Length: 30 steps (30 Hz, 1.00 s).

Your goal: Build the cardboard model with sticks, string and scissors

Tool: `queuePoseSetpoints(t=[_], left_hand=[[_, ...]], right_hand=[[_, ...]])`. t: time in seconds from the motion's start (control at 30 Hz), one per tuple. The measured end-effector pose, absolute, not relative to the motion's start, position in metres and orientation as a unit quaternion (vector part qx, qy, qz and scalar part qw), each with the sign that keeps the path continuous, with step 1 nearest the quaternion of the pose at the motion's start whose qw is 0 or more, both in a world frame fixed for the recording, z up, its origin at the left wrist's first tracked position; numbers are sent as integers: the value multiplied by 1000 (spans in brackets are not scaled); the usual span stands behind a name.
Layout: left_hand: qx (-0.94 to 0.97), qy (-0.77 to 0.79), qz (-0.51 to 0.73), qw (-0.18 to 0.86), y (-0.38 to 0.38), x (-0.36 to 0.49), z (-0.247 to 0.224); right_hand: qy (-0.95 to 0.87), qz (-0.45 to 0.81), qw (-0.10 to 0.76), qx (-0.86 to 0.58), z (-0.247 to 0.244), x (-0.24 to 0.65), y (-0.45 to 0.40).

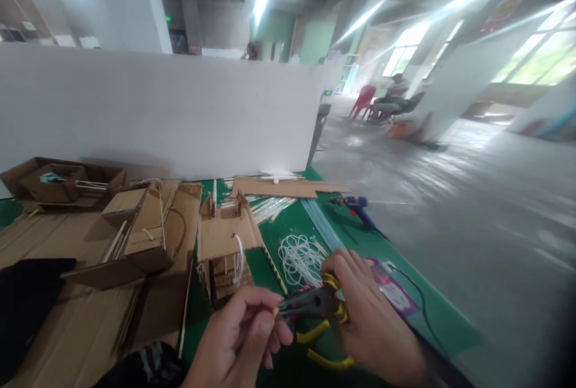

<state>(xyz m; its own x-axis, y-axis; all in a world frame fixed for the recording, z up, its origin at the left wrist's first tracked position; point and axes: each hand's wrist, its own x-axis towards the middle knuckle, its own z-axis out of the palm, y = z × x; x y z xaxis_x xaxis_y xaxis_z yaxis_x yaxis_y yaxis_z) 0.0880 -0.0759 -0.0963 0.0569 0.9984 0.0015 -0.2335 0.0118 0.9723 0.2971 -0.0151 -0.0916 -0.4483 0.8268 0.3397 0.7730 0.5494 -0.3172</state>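
My right hand (pixel 360 310) grips a pair of pliers (pixel 315 302) with yellow and black handles, their dark jaws pointing left. At the tip of the jaws, my left hand (pixel 247 331) pinches a small pale wooden stick (pixel 276 312), of which only the end shows between thumb and fingers. Whether the jaws bite on it I cannot tell. Beneath the right hand lie yellow curved handles (pixel 330 362), partly hidden. A loose bundle of white cord (pixel 300 259) rests just beyond the hands. To its left stands a cardboard structure (pixel 229 232) with a white cord loop and thin sticks.
On the green tabletop (pixel 283 226) are a blue glue gun (pixel 357 208), clear glue sticks (pixel 320 220), wooden sticks (pixel 272 209) and a cardboard strip (pixel 274 187). Cardboard pieces (pixel 148 226) fill the left side. A white partition (pixel 157 112) rises behind. A black cable (pixel 423 304) runs at right.
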Motion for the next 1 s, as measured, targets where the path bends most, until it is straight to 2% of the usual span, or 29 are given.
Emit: queuePoseSetpoints(t=[0.47, 1.0], left_hand=[[451, 451, 544, 546, -73, 90, -97], [403, 434, 532, 604, -72, 90, -94]], right_hand=[[-847, 38, 212, -485, -93, 298, -14], [-846, 10, 223, -483, -103, 298, -13]])
